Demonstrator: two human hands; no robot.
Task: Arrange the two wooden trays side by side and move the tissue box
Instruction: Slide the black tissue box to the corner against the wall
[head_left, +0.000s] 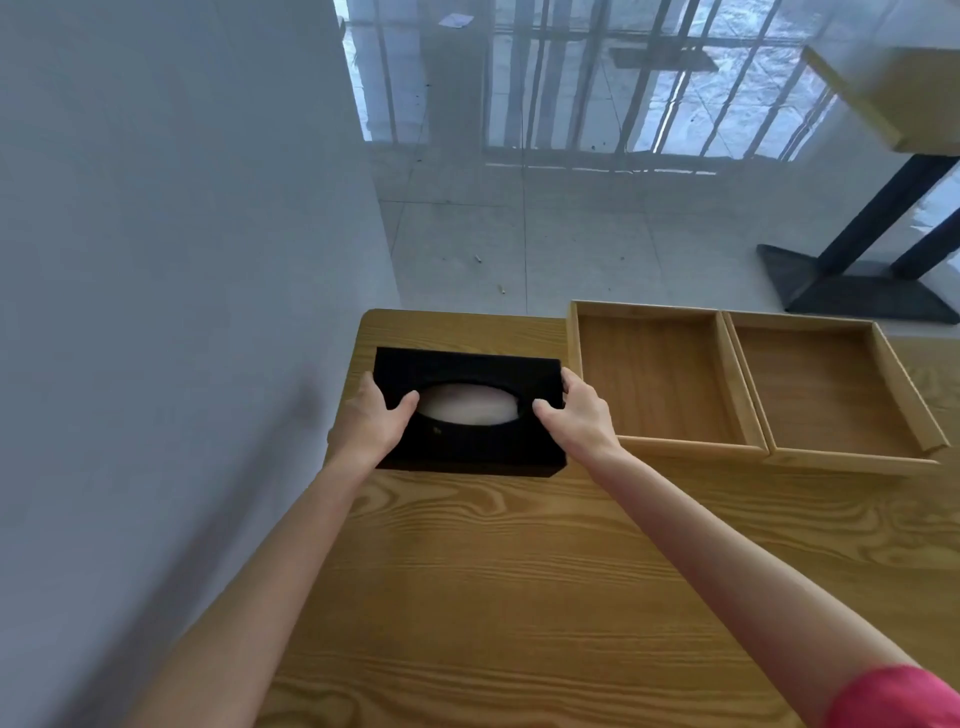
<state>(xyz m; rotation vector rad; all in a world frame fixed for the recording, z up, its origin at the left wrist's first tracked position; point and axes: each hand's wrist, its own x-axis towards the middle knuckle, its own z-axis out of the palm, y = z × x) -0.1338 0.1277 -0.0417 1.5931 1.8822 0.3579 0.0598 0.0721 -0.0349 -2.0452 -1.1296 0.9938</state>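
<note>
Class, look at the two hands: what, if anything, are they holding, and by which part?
Both hold the black tissue box by its short ends: left hand on the left end, right hand on the right, thumbs on top.

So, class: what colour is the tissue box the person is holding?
Black, with a pale tissue showing through its oval opening. The tissue box shows best in the head view.

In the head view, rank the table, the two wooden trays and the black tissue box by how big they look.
1. Table, largest by far.
2. Left tray and right tray: they look alike, so I will not rank them.
3. Tissue box, smallest, held at its ends by left hand and right hand.
</note>
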